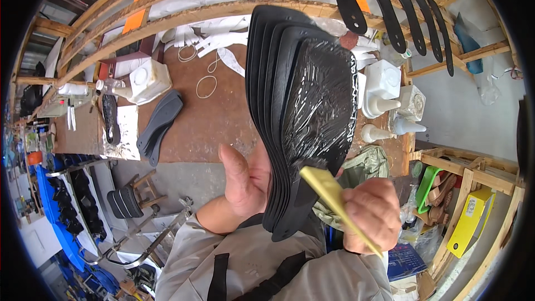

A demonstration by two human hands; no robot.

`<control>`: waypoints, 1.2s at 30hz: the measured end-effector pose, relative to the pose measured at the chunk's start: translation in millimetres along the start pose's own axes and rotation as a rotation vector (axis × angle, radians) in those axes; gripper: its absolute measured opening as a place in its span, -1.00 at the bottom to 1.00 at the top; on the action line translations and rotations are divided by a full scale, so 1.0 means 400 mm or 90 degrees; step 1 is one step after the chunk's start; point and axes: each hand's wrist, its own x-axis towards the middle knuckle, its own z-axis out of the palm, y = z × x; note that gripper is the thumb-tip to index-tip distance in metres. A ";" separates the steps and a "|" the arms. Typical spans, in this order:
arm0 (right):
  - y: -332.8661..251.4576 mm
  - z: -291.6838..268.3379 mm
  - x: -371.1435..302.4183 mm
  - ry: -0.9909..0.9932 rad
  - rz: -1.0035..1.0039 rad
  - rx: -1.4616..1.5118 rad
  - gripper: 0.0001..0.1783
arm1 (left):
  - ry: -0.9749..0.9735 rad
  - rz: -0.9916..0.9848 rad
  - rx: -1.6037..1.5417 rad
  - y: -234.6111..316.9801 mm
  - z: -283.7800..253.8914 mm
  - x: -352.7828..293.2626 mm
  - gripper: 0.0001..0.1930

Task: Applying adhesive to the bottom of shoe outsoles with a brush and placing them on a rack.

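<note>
My left hand point(245, 181) supports a fanned stack of black sole-shaped pieces point(264, 89), its thumb raised at their left side and its other fingers hidden behind them. The front piece point(320, 89) has a wet, glossy coat over its broad upper part, with streaks and a whitish beaded edge on the right. In my right hand point(372, 214) is a brush with a flat yellow handle point(334, 200). Its dark bristles point(306, 163) touch the lower end of the wet area. The narrow ends of the pieces point down toward my body.
Beyond the stack is a brown worktable point(189, 111) with a smaller pile of dark sole-shaped pieces point(160, 128) and a white container point(149, 82). White nozzle bottles point(382, 106) stand at right. Coated black pieces point(401, 8) hang from a wooden rack point(223, 10) overhead. A yellow box point(471, 223) sits lower right.
</note>
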 end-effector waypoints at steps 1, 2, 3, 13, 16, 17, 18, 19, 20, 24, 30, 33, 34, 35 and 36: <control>0.005 -0.013 0.007 -0.075 -0.028 0.023 -0.78 | 0.002 -0.004 -0.001 0.002 0.000 -0.004 0.07; -0.008 -0.016 0.017 -0.096 -0.039 0.047 -0.79 | 0.014 -0.012 0.028 0.007 -0.003 -0.007 0.05; -0.021 -0.014 0.023 -0.116 -0.051 0.072 -0.80 | 0.026 -0.019 0.056 0.015 -0.005 -0.008 0.04; -0.022 -0.037 0.005 -0.131 -0.016 0.101 -0.82 | 0.055 0.038 0.081 0.042 0.002 0.005 -0.37; -0.047 -0.020 0.007 0.011 0.126 0.108 -0.81 | 0.127 0.059 0.074 0.035 0.006 -0.012 -0.38; -0.046 -0.020 0.013 0.050 0.204 0.087 -0.80 | 0.136 0.068 0.060 0.030 -0.002 -0.024 -0.39; -0.035 -0.002 0.011 0.139 0.230 0.094 -0.81 | 0.146 0.078 0.046 0.026 -0.012 -0.036 -0.39; -0.035 0.009 0.009 0.219 0.275 0.098 -0.86 | 0.150 0.084 0.026 0.024 -0.015 -0.035 -0.40; -0.041 -0.017 0.031 0.239 0.372 0.087 -0.85 | 0.126 0.092 0.035 0.027 -0.004 -0.026 -0.40; -0.032 -0.028 0.047 0.355 0.328 0.109 -0.84 | 0.118 0.076 0.086 0.021 0.006 -0.011 -0.38; -0.004 -0.067 0.113 0.485 0.441 0.035 -0.86 | 0.097 -0.016 0.109 0.029 0.001 -0.020 -0.33; 0.033 -0.076 0.093 0.136 0.113 0.240 -0.81 | 0.073 -0.046 0.113 0.038 0.003 -0.029 -0.28; 0.035 -0.076 0.099 0.034 0.094 0.157 -0.79 | 0.031 -0.045 0.100 0.029 -0.001 -0.021 -0.28; 0.029 -0.076 0.135 -0.035 0.108 0.116 -0.78 | -0.010 -0.045 0.086 0.023 -0.007 -0.016 -0.27; 0.039 -0.076 0.145 -0.046 0.102 0.112 -0.79 | -0.031 -0.060 0.109 0.027 -0.017 -0.022 -0.29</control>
